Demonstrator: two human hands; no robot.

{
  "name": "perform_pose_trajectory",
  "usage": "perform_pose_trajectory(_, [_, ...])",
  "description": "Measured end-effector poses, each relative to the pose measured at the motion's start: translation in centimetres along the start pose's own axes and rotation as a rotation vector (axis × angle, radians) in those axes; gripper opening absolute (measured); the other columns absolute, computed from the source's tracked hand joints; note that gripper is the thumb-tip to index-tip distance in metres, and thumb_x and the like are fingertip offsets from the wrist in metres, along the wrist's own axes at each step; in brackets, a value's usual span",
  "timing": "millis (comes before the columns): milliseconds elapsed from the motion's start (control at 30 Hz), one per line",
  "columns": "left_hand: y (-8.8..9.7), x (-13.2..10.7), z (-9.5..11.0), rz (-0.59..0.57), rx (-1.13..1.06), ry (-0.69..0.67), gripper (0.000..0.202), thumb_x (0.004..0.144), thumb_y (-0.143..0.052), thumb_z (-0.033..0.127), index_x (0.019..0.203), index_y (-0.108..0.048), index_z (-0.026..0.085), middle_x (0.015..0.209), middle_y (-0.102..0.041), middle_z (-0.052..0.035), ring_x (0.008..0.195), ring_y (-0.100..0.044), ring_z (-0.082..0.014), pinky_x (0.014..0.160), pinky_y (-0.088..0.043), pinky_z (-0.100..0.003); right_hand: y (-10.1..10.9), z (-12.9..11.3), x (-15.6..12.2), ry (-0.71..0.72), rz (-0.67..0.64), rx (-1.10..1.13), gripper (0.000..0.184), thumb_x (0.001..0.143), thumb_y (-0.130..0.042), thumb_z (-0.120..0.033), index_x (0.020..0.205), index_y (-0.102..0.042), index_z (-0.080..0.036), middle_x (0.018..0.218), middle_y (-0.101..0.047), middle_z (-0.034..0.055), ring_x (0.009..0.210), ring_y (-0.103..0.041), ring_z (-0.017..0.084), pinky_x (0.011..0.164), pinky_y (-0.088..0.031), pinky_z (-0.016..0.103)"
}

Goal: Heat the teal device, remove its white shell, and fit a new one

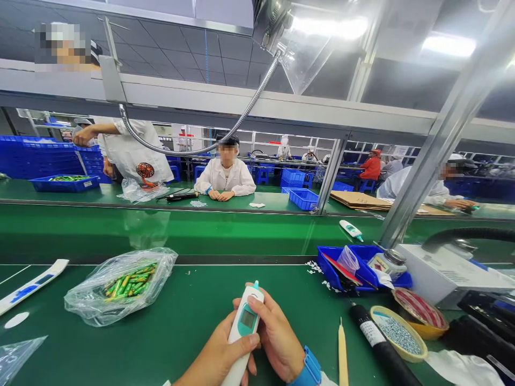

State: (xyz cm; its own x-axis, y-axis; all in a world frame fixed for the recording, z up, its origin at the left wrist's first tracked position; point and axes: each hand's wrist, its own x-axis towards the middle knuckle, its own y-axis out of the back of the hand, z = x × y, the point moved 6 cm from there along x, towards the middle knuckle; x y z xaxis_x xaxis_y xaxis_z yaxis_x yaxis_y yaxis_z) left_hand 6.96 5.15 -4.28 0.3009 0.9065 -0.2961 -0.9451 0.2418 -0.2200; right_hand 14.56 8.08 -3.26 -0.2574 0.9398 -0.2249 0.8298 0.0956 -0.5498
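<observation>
A white and teal ear thermometer (246,321) with a small grey screen is held upright over the green bench, its narrow tip pointing away from me. My left hand (219,348) wraps its lower body, thumb across the front. Around the upper part closes my right hand (279,335), its thumb pressed near the top of the front face; a blue wrist strap (308,369) circles that wrist. To the left, a clear plastic bag (96,297) holds many green and yellow cylindrical pieces (132,283).
A black electric screwdriver (380,343), a thin wooden-handled tool (342,354) and a yellow bowl of small screws (398,332) lie at right. Behind them stand blue bins (364,279). Another thermometer (351,230) lies on the green belt (241,233). A co-worker (225,177) sits opposite.
</observation>
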Motion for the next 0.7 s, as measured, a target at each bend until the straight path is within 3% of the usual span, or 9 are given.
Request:
perform_pose_trajectory(133, [0.5, 0.5, -0.4, 0.015, 0.099, -0.029, 0.079, 0.060, -0.063, 0.062, 0.116, -0.038, 0.012, 0.044, -0.051, 0.0064, 0.034, -0.041, -0.0084, 0.034, -0.033, -0.017, -0.2, -0.1, 0.1, 0.033, -0.032, 0.011, 0.057, 0.064, -0.072, -0.041, 0.109, -0.050, -0.013, 0.090, -0.068, 0.0105, 0.071, -0.060, 0.017, 0.063, -0.045, 0.026])
perform_pose_trajectory(200, [1.0, 0.5, 0.0, 0.054, 0.216, -0.092, 0.073, 0.066, -0.060, 0.057, 0.119, -0.037, 0.012, 0.051, -0.055, 0.0033, 0.042, -0.050, -0.0124, 0.039, -0.041, -0.021, -0.1, -0.1, 0.2, 0.056, -0.034, 0.013, 0.053, 0.065, -0.071, -0.041, 0.107, -0.053, -0.014, 0.094, -0.067, 0.0094, 0.078, -0.060, 0.018, 0.071, -0.045, 0.028])
perform_pose_trajectory(267, [1.5, 0.1, 1.0, 0.118, 0.382, -0.235, 0.058, 0.074, -0.057, 0.045, 0.120, -0.041, 0.014, 0.079, -0.064, -0.0067, 0.074, -0.062, -0.0192, 0.066, -0.052, -0.028, 0.0, 0.0, 0.2, 0.075, -0.037, 0.003, 0.047, 0.067, -0.069, -0.042, 0.103, -0.056, -0.014, 0.098, -0.066, 0.0084, 0.084, -0.058, 0.018, 0.076, -0.044, 0.028])
perform_pose_trajectory(333, [1.7, -0.4, 1.8, 0.157, 0.526, -0.375, 0.046, 0.079, -0.052, 0.032, 0.121, -0.044, 0.017, 0.116, -0.056, -0.0119, 0.111, -0.049, -0.0230, 0.096, -0.039, -0.035, 0.0, 0.1, 0.3, 0.082, -0.045, -0.006, 0.042, 0.070, -0.066, -0.045, 0.098, -0.058, -0.015, 0.101, -0.064, 0.0080, 0.089, -0.057, 0.019, 0.080, -0.042, 0.029])
perform_pose_trajectory(367, [1.7, -0.5, 2.0, 0.159, 0.573, -0.411, 0.044, 0.080, -0.049, 0.028, 0.123, -0.043, 0.019, 0.127, -0.048, -0.0112, 0.122, -0.039, -0.0232, 0.103, -0.031, -0.036, 0.0, 0.3, 0.3, 0.080, -0.049, -0.007, 0.042, 0.071, -0.064, -0.046, 0.097, -0.058, -0.015, 0.101, -0.064, 0.0079, 0.090, -0.056, 0.019, 0.081, -0.042, 0.029])
perform_pose_trajectory(467, [1.8, -0.6, 1.4, 0.134, 0.653, -0.401, 0.046, 0.084, -0.041, 0.023, 0.129, -0.036, 0.019, 0.135, -0.039, -0.0106, 0.130, -0.028, -0.0224, 0.107, -0.024, -0.038, 0.0, 0.6, 0.3, 0.071, -0.048, -0.011, 0.042, 0.069, -0.066, -0.046, 0.098, -0.058, -0.016, 0.101, -0.064, 0.0072, 0.091, -0.056, 0.020, 0.082, -0.041, 0.030])
perform_pose_trajectory(700, [1.2, -0.7, 1.1, 0.105, 0.734, -0.380, 0.047, 0.086, -0.034, 0.025, 0.133, -0.030, 0.016, 0.136, -0.036, -0.0124, 0.132, -0.021, -0.0219, 0.109, -0.022, -0.039, 0.1, 0.9, 0.3, 0.086, -0.022, -0.036, 0.037, 0.071, -0.064, -0.042, 0.098, -0.056, -0.017, 0.104, -0.062, 0.0061, 0.089, -0.054, 0.019, 0.080, -0.041, 0.029])
